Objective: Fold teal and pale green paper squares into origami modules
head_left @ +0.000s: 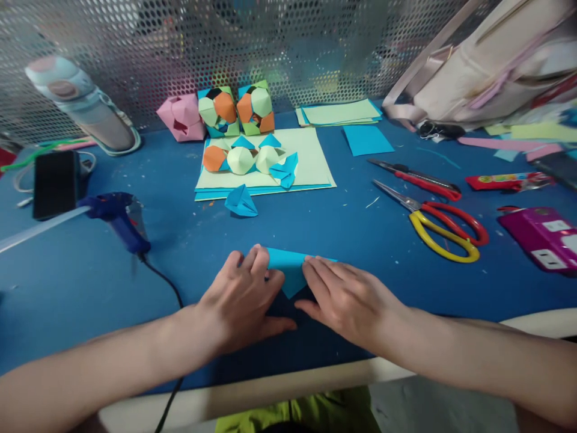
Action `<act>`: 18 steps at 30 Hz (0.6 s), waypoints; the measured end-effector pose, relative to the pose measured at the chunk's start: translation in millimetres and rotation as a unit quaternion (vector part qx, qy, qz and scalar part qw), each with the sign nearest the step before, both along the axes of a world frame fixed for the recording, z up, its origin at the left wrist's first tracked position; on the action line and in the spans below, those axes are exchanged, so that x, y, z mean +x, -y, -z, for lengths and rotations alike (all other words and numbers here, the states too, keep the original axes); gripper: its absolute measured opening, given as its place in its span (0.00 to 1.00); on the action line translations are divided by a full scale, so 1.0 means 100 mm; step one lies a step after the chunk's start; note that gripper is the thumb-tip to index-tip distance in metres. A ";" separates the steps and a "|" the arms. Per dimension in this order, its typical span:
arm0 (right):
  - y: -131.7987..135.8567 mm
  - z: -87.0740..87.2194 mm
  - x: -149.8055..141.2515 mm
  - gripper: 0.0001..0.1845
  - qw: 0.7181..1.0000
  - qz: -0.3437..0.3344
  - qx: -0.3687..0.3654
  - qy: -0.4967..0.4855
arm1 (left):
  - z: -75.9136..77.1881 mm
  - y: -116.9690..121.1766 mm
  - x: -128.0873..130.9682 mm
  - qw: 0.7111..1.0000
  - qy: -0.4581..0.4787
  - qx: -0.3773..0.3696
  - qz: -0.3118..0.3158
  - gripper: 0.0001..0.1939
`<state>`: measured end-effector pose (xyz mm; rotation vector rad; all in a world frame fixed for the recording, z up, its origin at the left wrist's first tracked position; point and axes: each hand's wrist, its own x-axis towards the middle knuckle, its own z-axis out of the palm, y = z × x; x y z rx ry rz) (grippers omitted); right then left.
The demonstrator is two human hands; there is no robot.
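Observation:
A folded piece of blue paper [294,270] lies at the table's front, one corner pointing toward me. My left hand [246,294] rests on its left end, with bent fingers pressing down and the thumb stretched apart. On the paper's right part, my right hand [347,291] lies with straight fingers, its thumb spread below. Both hands partly cover the paper. Beyond them sits a small folded blue paper unit [241,201]. Several orange, pale green and blue folded pieces [241,159] rest on a stack of paper sheets [313,165].
At left are a blue glue gun [119,219] with its cord, a phone [56,183] and a bottle [85,105]. Scissors [433,222], a utility knife [419,179] and a purple case [541,237] lie right. Paper models [237,111] and a bag [491,66] stand behind.

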<state>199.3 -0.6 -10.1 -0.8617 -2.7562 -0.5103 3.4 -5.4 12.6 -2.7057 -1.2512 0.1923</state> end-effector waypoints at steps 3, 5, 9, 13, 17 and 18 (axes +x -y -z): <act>-0.04 -0.02 0.01 0.26 0.999 0.032 0.028 0.001 | -0.04 -0.05 -0.01 0.999 -0.018 -0.013 -0.040 0.32; -0.09 -0.05 0.02 0.24 0.999 0.042 0.031 -0.005 | -0.07 -0.08 -0.04 0.998 -0.027 -0.017 -0.049 0.31; -0.21 -0.12 0.05 0.21 0.998 0.047 -0.009 -0.046 | -0.13 -0.15 -0.11 0.999 -0.012 -0.023 -0.025 0.28; -0.31 -0.18 0.09 0.32 0.990 0.013 -0.096 -0.101 | -0.20 -0.21 -0.18 0.997 0.046 -0.048 -0.029 0.23; -0.37 -0.13 0.09 0.33 0.977 -0.038 -0.169 -0.121 | -0.20 -0.26 -0.23 0.990 0.120 -0.057 -0.046 0.15; -0.39 -0.11 0.09 0.28 0.975 -0.037 -0.179 -0.127 | -0.17 -0.28 -0.25 0.986 0.149 -0.057 -0.048 0.15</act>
